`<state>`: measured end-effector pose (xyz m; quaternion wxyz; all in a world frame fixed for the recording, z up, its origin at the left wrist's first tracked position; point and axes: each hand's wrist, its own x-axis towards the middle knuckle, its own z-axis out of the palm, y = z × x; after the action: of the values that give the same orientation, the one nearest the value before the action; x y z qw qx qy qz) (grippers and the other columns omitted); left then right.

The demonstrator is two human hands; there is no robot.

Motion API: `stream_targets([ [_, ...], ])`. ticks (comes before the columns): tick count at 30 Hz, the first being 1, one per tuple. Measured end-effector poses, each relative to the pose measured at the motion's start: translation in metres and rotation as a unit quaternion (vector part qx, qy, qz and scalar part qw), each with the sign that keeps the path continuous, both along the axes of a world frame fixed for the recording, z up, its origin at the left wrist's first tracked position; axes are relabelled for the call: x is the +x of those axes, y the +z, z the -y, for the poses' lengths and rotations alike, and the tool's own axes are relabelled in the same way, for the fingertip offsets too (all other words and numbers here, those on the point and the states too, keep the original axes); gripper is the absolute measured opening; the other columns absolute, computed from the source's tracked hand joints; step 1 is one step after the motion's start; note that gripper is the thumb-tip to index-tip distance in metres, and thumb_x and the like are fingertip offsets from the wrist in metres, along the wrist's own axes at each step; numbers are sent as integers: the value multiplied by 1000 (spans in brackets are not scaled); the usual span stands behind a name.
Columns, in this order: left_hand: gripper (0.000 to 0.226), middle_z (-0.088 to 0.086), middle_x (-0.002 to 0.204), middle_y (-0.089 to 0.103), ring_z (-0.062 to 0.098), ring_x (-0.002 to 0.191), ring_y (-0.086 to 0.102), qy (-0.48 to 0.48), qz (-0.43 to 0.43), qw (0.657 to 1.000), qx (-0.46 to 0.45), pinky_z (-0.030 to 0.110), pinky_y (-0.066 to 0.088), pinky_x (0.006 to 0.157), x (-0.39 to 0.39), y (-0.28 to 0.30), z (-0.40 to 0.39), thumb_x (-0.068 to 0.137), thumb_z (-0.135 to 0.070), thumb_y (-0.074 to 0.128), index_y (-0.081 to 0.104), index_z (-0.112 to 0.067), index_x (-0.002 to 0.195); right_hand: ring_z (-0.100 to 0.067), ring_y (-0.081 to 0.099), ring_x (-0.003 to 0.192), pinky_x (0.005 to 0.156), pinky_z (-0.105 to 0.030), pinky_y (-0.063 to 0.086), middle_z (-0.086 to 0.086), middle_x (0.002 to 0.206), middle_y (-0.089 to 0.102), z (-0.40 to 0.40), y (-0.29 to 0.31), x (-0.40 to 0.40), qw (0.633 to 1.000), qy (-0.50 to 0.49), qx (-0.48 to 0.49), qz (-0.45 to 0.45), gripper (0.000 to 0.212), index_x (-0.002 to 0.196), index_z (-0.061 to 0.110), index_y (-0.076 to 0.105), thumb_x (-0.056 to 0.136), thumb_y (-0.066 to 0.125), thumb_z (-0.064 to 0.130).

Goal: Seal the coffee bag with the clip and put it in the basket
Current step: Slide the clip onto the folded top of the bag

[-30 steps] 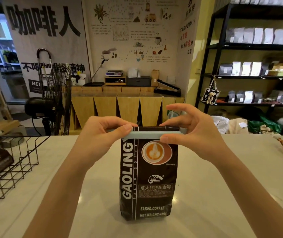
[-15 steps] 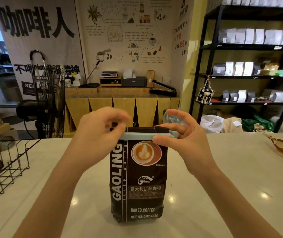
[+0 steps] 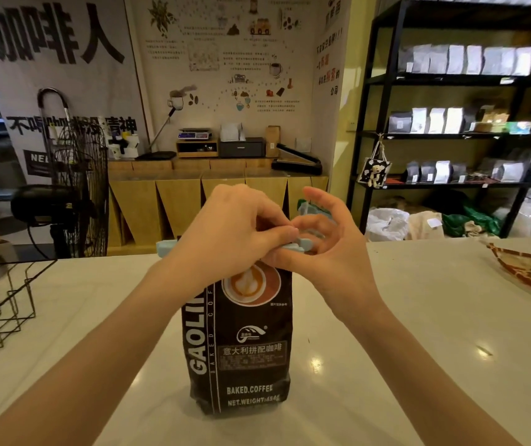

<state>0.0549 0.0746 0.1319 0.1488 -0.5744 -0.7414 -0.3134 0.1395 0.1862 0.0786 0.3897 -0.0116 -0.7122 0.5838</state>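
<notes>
Since earlier, my left hand (image 3: 225,230) slid toward three o'clock; both hands pinched the clip's (image 3: 296,245) end to latch the coffee bag (image 3: 241,349).

One coffee bag (image 3: 241,342), one clip (image 3: 296,245), two hands — one wire basket (image 3: 6,304), perhaps.

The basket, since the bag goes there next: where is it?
In the head view the wire basket sits at the far left edge of the white counter, left of the upright coffee bag and the left hand.
</notes>
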Motion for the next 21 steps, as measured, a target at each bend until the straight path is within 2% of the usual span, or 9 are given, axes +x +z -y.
stream_targets([
  [4, 12, -25, 60, 52, -7, 61, 56, 3, 7, 1000, 9, 3, 40, 58, 0, -1, 3, 75, -32, 65, 72, -25, 81, -9, 70, 77, 64, -17, 55, -3, 84, 64, -3, -1, 0, 1000, -16, 15, 1, 84, 126, 21, 39, 55, 81, 3],
  [7, 13, -26, 63, 51, -5, 64, 55, 2, 3, 1000, 9, 8, 43, 57, -1, -2, 3, 76, -33, 63, 72, -26, 83, -16, 70, 78, 67, -23, 57, -6, 86, 65, -5, -1, 0, 1000, -11, 13, 3, 83, 125, 22, 41, 54, 82, 7],
  [10, 14, -23, 67, 54, 0, 68, 55, 2, 15, 1000, -4, 16, 44, 62, -1, -3, 2, 77, -33, 62, 72, -26, 84, -18, 70, 80, 68, -23, 57, -7, 89, 66, -7, -1, 0, 1000, -7, 7, 5, 81, 120, 25, 44, 48, 81, 17],
  [12, 13, -19, 72, 58, 0, 72, 57, -8, 22, 1000, -14, 16, 44, 63, -1, -2, 2, 77, -33, 62, 71, -26, 84, -19, 70, 81, 69, -26, 58, -8, 92, 66, -8, -1, 0, 1000, 2, 3, 6, 82, 120, 24, 45, 46, 79, 22],
  [15, 12, -13, 80, 63, 0, 72, 57, -23, 27, 999, -24, 10, 43, 59, -3, 0, 4, 76, -33, 62, 71, -27, 82, -16, 71, 81, 68, -25, 58, 1, 92, 69, -12, 0, 3, 999, 28, 17, 9, 74, 118, 24, 48, 50, 77, 20],
  [19, 15, -4, 67, 69, 2, 58, 58, -8, 6, 1000, 11, 8, 44, 58, -1, -4, 5, 78, -32, 61, 72, -21, 80, -9, 70, 86, 67, -18, 55, 14, 86, 73, -19, 0, 6, 996, 63, 43, 39, 61, 113, 23, 55, 55, 74, 16],
  [21, 17, -6, 64, 67, 5, 58, 60, -6, 2, 1000, 22, 8, 44, 58, 0, -6, 4, 78, -32, 61, 72, -19, 79, -9, 69, 91, 71, -20, 56, 12, 96, 71, -21, 0, 7, 993, 66, 65, 70, 60, 114, 21, 58, 56, 73, 21],
])
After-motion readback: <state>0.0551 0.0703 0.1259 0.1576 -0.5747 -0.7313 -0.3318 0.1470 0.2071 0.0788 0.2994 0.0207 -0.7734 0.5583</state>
